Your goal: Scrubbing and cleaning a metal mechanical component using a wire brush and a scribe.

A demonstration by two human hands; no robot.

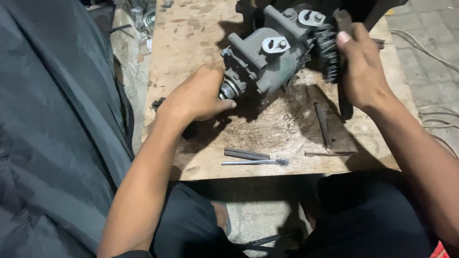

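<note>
Housing (267,59): grey metal casting, lying on the plywood worktop (191,28). Left hand (198,98): fingers cupped around the housing's shaft end. Right hand (361,67): fingers gripping a black gear (327,52) at the housing's opposite end. Rods (246,154) and brush (253,162): on the worktop, nearer the person than the housing.

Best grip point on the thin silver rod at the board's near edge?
Pinch the silver rod at its bare middle from above. It lies flat, left to right; a dark rod crowds its far side and its right tip looks frayed.
</note>
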